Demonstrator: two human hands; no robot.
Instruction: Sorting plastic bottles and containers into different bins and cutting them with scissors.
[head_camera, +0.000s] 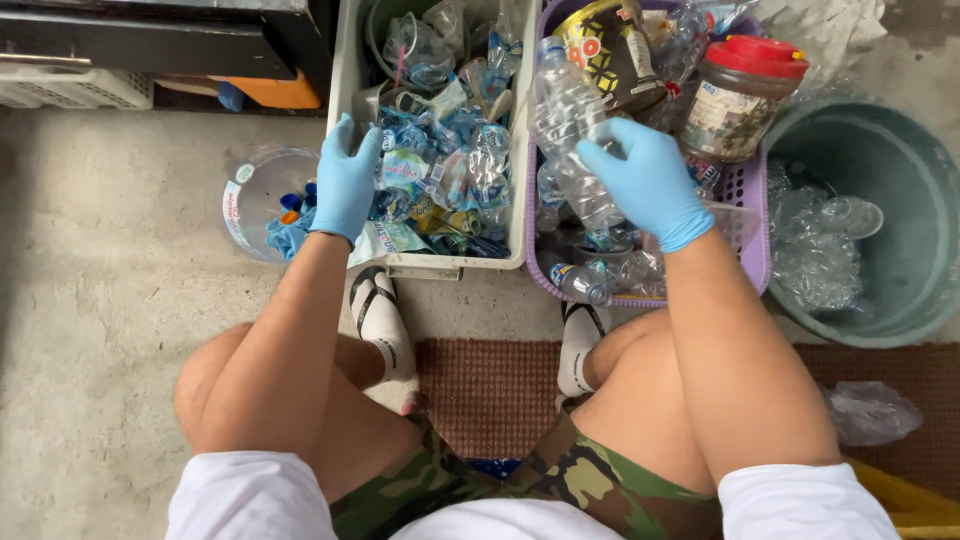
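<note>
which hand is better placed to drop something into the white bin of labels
Left. The left hand already rests on the rim of the white bin, touching the blue labels. The right hand is busy gripping a clear plastic bottle over the purple basket.

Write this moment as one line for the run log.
left hand: on blue labels in white bin | right hand: holds clear bottle over purple basket

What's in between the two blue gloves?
In the head view, between the left hand and the right hand lies a white bin of crumpled blue labels.
</note>
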